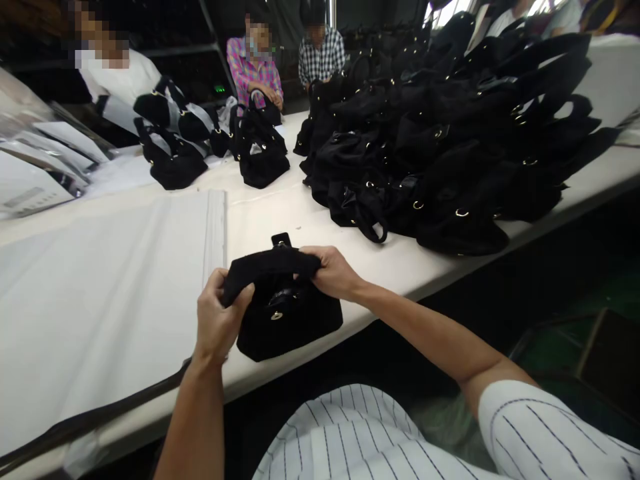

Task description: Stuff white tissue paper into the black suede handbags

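Observation:
A small black fabric handbag (295,320) with a gold snap lies on the white table (280,213) near its front edge. My left hand (217,320) is closed on the left end of the bag's black strap (270,265). My right hand (333,272) is closed on the strap's right end. Both hands hold the strap stretched just above the bag's top.
A large heap of black handbags (450,147) covers the table's right side. A stack of white sheets (100,287) lies at the left. Further black bags (260,157) sit at the far side, where three people are at work. Clear plastic bags (35,160) lie far left.

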The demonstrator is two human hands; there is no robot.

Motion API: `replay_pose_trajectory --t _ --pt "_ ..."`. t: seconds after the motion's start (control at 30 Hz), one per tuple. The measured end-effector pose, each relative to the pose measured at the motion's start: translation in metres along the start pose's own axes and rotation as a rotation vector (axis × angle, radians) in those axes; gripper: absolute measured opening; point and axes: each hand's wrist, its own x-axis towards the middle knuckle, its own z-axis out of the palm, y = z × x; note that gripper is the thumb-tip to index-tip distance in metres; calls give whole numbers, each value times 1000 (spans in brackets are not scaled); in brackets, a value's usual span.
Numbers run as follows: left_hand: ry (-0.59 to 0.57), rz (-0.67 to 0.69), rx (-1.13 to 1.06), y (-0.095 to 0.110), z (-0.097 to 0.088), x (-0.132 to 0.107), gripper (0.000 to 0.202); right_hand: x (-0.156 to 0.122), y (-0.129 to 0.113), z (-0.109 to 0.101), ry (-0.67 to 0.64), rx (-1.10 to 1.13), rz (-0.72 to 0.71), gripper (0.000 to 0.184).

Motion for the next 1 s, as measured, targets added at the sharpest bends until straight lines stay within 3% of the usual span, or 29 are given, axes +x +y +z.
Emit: replay_pose_trajectory --t 0.13,0.23,0.3,0.37,0.43,0.53,0.6,0.67,0.83,1.0 --pt "-318 131 54 3 -15 2 43 31 2 -14 37 223 -46 18" --pt "-451 191 200 -7 -18 5 66 42 4 -21 -84 335 -9 20" --pt "-481 176 237 -17 -14 7 57 43 9 -24 -200 329 67 23" --pt "-453 104 166 -26 -7 7 45 39 17 -23 -291 259 118 26" --pt "-375 25 91 -29 1 4 40 34 26 -17 -264 83 107 38" --pt "-249 72 99 -26 10 -1 31 26 39 -1 21 -263 39 48" --pt "-181 194 200 -22 5 -3 24 24 42 5 204 -395 -24 37" --pt "-112 346 346 -19 -10 -2 18 26 40 0 290 -457 -116 24" --pt "-76 656 591 -15 -53 0 4 31 28 -33 230 -522 -327 17" --pt "-77 680 516 -34 -53 -26 19 -3 38 -32 125 -477 -361 10"
